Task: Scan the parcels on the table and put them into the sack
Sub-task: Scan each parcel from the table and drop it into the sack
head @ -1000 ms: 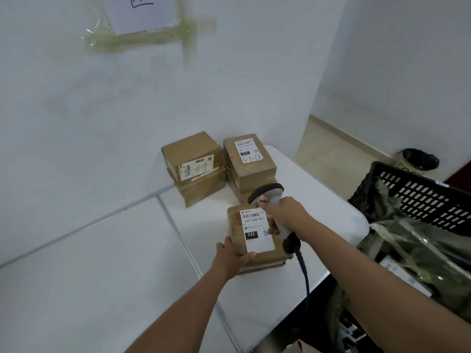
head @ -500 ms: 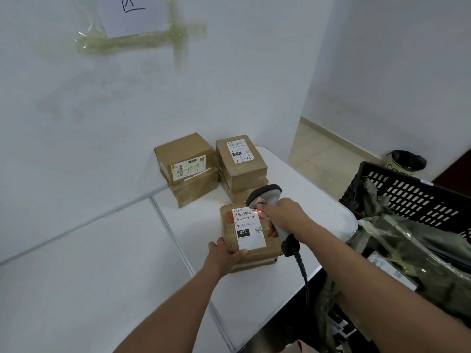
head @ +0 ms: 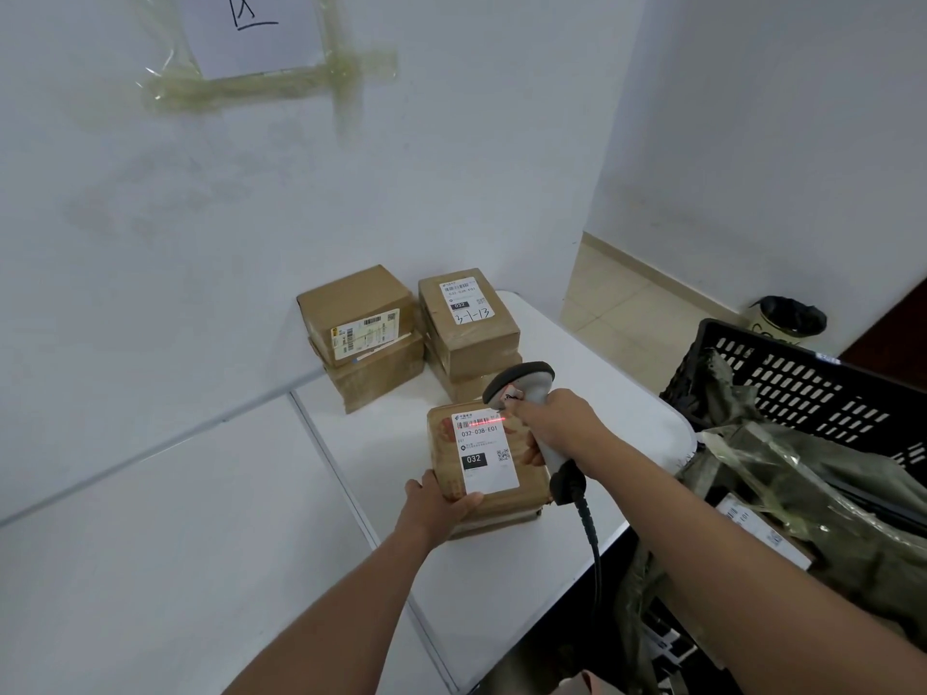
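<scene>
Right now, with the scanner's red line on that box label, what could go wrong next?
1. The red line lies at the label's top right edge, so the barcode may not read.
2. The scanner's cable hangs over the table edge beside the sack; it could snag as the parcel goes across.
3. The left hand grips only the parcel's near corner, so lifting one-handed might let it slip.
</scene>
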